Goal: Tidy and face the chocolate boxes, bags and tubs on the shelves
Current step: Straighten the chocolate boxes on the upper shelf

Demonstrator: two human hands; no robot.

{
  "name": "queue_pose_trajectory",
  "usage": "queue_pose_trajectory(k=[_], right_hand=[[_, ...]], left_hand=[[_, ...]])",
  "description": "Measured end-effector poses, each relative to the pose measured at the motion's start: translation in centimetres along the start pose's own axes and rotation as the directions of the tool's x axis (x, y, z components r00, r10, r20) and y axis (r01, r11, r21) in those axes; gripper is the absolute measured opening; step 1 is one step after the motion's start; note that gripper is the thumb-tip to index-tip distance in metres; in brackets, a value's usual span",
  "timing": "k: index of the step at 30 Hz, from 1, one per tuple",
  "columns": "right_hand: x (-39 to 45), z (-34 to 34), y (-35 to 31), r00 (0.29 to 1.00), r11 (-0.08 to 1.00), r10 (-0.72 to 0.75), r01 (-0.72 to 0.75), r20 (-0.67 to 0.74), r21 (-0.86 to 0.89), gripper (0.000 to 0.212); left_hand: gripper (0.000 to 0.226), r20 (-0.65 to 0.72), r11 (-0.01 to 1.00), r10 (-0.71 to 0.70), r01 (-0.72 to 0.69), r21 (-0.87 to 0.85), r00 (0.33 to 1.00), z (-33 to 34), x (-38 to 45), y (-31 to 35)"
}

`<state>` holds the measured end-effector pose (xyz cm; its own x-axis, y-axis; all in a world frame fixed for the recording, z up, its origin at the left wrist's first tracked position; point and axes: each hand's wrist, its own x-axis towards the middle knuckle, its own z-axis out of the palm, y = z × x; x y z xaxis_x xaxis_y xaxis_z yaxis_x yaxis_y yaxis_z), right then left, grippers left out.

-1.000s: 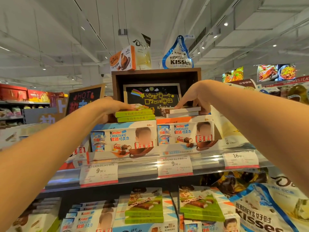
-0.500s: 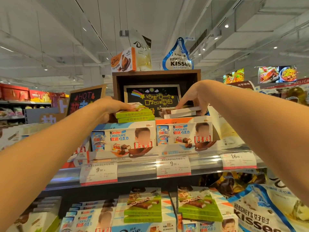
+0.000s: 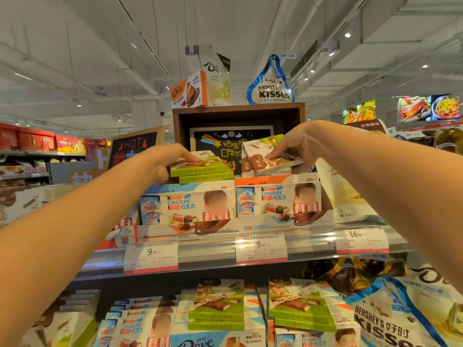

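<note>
On the top shelf, my left hand (image 3: 167,160) grips the upper of two green-edged chocolate boxes (image 3: 200,169) stacked on a blue-topped Kinder Chocolate carton (image 3: 186,207). My right hand (image 3: 298,146) holds a pair of flat brown-and-white chocolate boxes (image 3: 269,159), lifted and tilted up at the front above the orange-topped Kinder carton (image 3: 278,200).
A wooden crate (image 3: 238,112) with a chalkboard sign stands behind the stacks, with Dove boxes (image 3: 189,92) and a Hershey's Kisses bag (image 3: 271,83) on top. A white bag (image 3: 343,194) sits right of the cartons. The lower shelf holds more green boxes (image 3: 216,305), Kinder boxes and a Kisses bag (image 3: 390,321).
My right hand has lifted the brown-and-white boxes off the carton and tilted their faces toward me. My left hand has slid further over the green stack.
</note>
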<state>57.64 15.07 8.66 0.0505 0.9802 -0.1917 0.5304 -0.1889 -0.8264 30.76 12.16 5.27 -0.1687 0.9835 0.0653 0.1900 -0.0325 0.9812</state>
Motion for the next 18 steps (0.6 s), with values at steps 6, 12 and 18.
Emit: queue_pose_trajectory(k=[6,12,18], right_hand=[[-0.6,1.0,-0.3,0.99,0.952,-0.13,0.107,0.062,0.286,0.029],[-2.9,4.6,-1.9,0.924,0.821,-0.374,0.291,0.078,0.492,0.012],[-5.3,9.5,-3.8,0.832,0.726,-0.543,0.4,0.11,0.559,0.009]], left_hand=[[0.027,-0.023,0.981,0.084,-0.087,-0.172,0.996,-2.3,-1.5,1.0],[0.016,-0.146,0.964,0.193,-0.215,-0.157,0.97,-6.8,-4.0,1.5],[0.017,-0.4,0.951,0.289,-0.308,0.019,0.87,-13.3,-5.2,0.7]])
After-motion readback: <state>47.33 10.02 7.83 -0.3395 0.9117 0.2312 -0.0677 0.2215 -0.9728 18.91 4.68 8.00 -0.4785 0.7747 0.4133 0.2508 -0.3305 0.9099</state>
